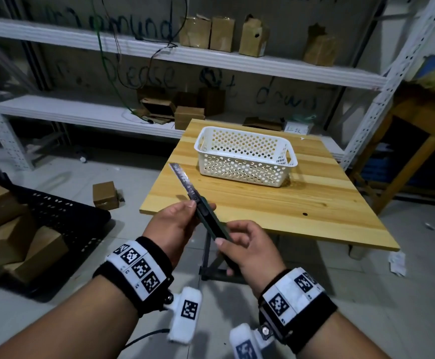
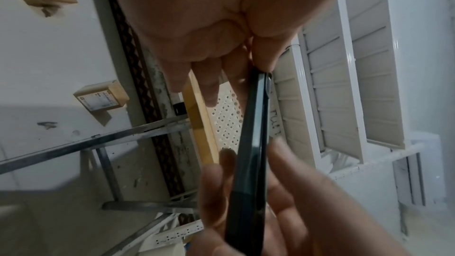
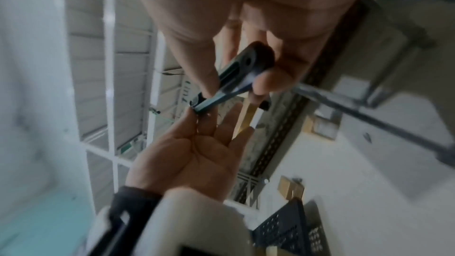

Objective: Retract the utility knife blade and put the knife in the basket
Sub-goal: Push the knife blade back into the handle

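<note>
Both hands hold a dark green utility knife [image 1: 210, 221] in the air over the near left corner of the wooden table [image 1: 302, 203]. Its long steel blade [image 1: 182, 177] sticks out, pointing up-left toward the white perforated basket [image 1: 245, 156]. My left hand [image 1: 182, 218] pinches the front of the handle, thumb on top by the slider. My right hand [image 1: 250, 244] grips the rear of the handle with curled fingers. In the left wrist view the knife [image 2: 251, 143] runs between both hands. The right wrist view, blurred, shows the knife's butt end [image 3: 248, 65] in my fingers.
The basket sits alone at the table's far middle and looks empty. White metal shelving [image 1: 211, 60] with cardboard boxes stands behind. A black perforated crate [image 1: 63, 216] and cartons lie on the floor at left. A small box [image 1: 105, 194] sits near the table's left edge.
</note>
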Motion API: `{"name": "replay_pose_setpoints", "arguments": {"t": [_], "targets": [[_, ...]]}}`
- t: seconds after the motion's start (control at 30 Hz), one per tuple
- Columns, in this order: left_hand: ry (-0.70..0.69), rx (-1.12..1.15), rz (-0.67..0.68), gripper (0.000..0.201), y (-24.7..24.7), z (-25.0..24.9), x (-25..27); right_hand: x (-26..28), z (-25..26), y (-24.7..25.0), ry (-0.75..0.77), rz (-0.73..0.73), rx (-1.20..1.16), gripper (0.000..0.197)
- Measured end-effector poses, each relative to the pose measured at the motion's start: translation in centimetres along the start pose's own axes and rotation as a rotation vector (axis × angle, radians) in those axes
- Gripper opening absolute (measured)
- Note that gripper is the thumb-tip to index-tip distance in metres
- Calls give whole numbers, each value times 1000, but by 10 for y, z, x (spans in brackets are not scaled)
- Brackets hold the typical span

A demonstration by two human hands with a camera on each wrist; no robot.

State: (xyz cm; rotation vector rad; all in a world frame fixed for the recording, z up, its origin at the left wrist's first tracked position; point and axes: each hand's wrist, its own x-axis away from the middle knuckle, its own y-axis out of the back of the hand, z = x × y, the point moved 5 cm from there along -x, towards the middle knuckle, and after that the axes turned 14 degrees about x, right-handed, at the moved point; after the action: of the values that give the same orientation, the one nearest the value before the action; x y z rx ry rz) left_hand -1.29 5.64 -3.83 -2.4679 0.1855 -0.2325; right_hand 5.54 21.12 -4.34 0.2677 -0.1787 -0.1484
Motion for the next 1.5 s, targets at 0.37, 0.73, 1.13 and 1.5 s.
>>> {"name": "replay_pose_setpoints", "arguments": {"t": [0.37, 0.73, 1.13, 1.5], "targets": [[-15, -260, 286, 30, -14, 7, 6, -4, -3, -4, -263, 221, 19, 108], [-46, -267, 314, 29, -21, 6, 12, 0, 1, 1, -218, 161, 206, 88], [-80, -200, 332, 29, -23, 4, 14, 4, 5, -1, -168, 146, 157, 80], [-56, -148, 348, 27, -17, 10, 9, 5, 6, 0, -142, 160, 118, 73]]}}
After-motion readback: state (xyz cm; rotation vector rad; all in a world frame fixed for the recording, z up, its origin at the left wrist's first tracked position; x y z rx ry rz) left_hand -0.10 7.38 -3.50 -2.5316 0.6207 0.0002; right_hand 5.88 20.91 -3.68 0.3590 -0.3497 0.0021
